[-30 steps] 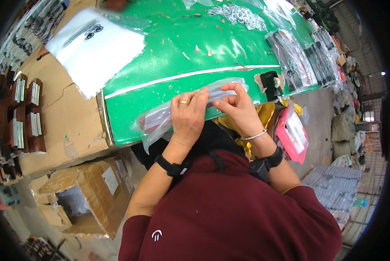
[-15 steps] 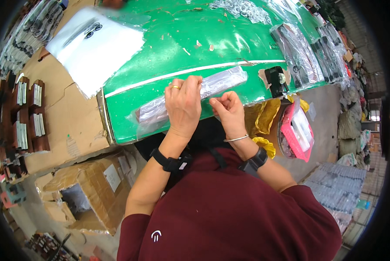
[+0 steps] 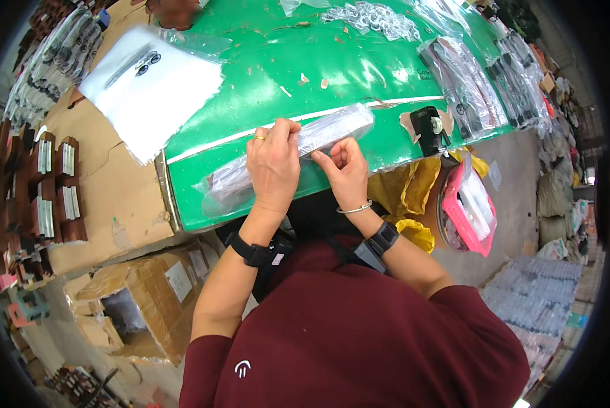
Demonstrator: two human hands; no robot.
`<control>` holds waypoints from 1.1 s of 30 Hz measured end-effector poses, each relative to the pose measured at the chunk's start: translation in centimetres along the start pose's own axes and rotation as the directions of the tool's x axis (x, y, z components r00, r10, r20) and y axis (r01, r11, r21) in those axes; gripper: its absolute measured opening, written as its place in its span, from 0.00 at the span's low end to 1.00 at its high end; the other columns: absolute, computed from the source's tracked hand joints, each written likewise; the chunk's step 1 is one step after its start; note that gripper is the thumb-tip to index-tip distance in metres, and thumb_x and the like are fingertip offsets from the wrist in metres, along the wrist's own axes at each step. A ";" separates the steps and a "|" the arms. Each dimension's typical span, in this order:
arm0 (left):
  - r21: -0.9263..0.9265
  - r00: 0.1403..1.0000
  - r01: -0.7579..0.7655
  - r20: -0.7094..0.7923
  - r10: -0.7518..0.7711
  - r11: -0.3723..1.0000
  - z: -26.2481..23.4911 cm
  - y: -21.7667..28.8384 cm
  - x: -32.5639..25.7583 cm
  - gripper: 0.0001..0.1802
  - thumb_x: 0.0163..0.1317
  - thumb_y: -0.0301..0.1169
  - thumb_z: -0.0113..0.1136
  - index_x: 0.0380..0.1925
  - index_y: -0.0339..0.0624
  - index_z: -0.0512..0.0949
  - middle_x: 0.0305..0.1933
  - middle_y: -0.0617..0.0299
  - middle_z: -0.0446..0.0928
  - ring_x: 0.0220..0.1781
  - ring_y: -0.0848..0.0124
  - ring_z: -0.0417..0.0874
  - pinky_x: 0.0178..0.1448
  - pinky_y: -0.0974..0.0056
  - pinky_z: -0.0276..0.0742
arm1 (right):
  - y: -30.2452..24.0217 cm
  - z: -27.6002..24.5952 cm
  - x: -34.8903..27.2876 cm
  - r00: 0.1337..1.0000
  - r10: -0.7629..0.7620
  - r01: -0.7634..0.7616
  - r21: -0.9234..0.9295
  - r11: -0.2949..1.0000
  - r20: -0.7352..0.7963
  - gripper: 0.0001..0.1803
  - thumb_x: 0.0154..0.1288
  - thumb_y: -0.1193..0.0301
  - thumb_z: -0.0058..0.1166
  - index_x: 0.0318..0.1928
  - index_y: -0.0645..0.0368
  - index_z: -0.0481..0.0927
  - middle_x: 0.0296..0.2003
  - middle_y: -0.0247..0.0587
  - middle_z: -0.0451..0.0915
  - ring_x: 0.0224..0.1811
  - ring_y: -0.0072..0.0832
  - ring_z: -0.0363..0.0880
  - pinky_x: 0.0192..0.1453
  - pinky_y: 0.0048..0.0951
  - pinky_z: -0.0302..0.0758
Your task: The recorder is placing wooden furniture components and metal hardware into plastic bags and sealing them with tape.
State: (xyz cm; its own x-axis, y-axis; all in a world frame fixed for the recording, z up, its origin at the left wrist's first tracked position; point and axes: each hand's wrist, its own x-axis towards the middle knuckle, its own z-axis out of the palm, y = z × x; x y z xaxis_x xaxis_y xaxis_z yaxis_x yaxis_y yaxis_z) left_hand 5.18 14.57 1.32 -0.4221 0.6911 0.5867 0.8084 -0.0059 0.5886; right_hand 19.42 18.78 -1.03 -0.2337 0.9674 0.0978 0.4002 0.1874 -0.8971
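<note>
A long, slim package in a clear plastic bag [image 3: 339, 129] lies slantwise along the near edge of the green table. Loose film sticks out at its left end, where a brown end shows through. My left hand [image 3: 272, 166] rests across its middle, fingers bent and closed on the plastic. Just to the right, my right hand [image 3: 349, 173] is closed in a pinch at the package's near edge. Whatever lies between its thumb and finger is too small to make out. A tape dispenser [image 3: 429, 130], black, sits to the right of the package.
White plastic bags [image 3: 155, 85] are stacked at the left. Wrapped packages [image 3: 465, 85] lie at the right, with clear rings [image 3: 376, 19] at the back. Brown pieces [image 3: 60, 183] stand far left. Below are a cardboard box [image 3: 138, 299] and a pink basket [image 3: 451, 207].
Both hands and the package have shifted slightly left along the table. My right hand has come in closer to the package's near edge. The whole view has moved a little.
</note>
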 end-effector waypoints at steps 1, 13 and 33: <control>0.004 1.000 0.011 0.012 -0.011 1.000 -0.1 0.0 -0.1 0.06 0.62 0.24 0.64 0.38 0.46 0.79 0.32 0.63 0.81 0.39 0.61 0.80 0.43 0.56 0.70 | -0.3 -0.5 0.1 1.000 -0.004 0.004 0.005 1.000 0.002 0.17 0.62 0.73 0.73 0.35 0.56 0.72 0.25 0.24 0.74 0.26 0.11 0.71 0.28 0.20 0.69; 0.117 1.000 -0.009 0.009 0.008 0.993 -6.4 1.6 -0.3 0.30 0.60 0.30 0.70 0.63 0.41 0.74 0.59 0.51 0.79 0.64 0.53 0.76 0.64 0.52 0.70 | -3.0 -2.1 7.2 0.537 -0.580 0.831 -0.266 0.489 0.612 0.41 0.50 0.60 0.75 0.66 0.53 0.75 0.56 0.40 0.79 0.63 0.40 0.75 0.79 0.55 0.58; -0.327 0.890 0.371 -0.143 -0.434 0.869 -10.5 -5.8 -6.8 0.14 0.76 0.33 0.56 0.51 0.39 0.88 0.67 0.48 0.79 0.61 0.64 0.82 0.61 0.62 0.76 | -3.4 -2.3 6.8 0.535 -0.614 0.837 -0.267 0.477 0.581 0.36 0.48 0.62 0.75 0.60 0.52 0.78 0.50 0.39 0.79 0.59 0.40 0.76 0.77 0.52 0.62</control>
State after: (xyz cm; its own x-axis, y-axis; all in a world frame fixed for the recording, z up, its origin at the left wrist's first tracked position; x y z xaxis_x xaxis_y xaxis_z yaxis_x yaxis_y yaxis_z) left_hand -0.91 2.29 -0.26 -0.7846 0.5145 0.3461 0.4120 0.0154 0.9111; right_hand 18.46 25.12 3.70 -0.8852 0.3034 0.3528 0.2319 0.9450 -0.2307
